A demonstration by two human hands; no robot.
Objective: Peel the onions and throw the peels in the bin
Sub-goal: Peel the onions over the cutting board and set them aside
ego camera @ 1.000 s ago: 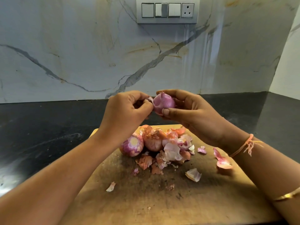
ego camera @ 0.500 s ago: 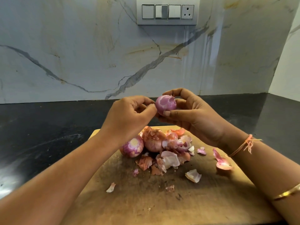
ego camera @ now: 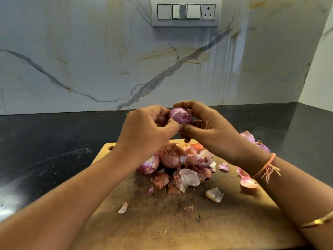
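In the head view, both hands meet just above the centre of the frame, raised over the far edge of a worn rectangular wooden cutting board [ego camera: 180,222]. The right hand [ego camera: 210,129] holds a small round purple onion [ego camera: 181,115], with its fingers curled over the top and its thumb underneath. The left hand [ego camera: 144,130] pinches the lower left edge of that purple onion between thumb and forefinger, with its other fingers curled in.

Below the hands, at the far middle of the board, a partly peeled red-and-white onion [ego camera: 148,164] sits beside a brown-skinned onion [ego camera: 170,157]. A heap of papery pink and orange peels [ego camera: 187,177] touches both. Single peel scraps lie apart from the heap: a pale curled one [ego camera: 214,194] to the lower right, a small white one [ego camera: 123,207] to the lower left, and a pink one [ego camera: 247,183] by the right forearm.

The board lies on a black stone desk [ego camera: 45,141]. Two more purple onions [ego camera: 247,135] rest on the desk past the board's right corner, partly hidden by the right wrist. That wrist wears an orange thread band [ego camera: 268,166], and a thin gold bangle [ego camera: 319,221] sits further up the arm. Behind the desk rises a white veined marble wall [ego camera: 90,60] with a grey switch panel [ego camera: 185,11] at the top centre.
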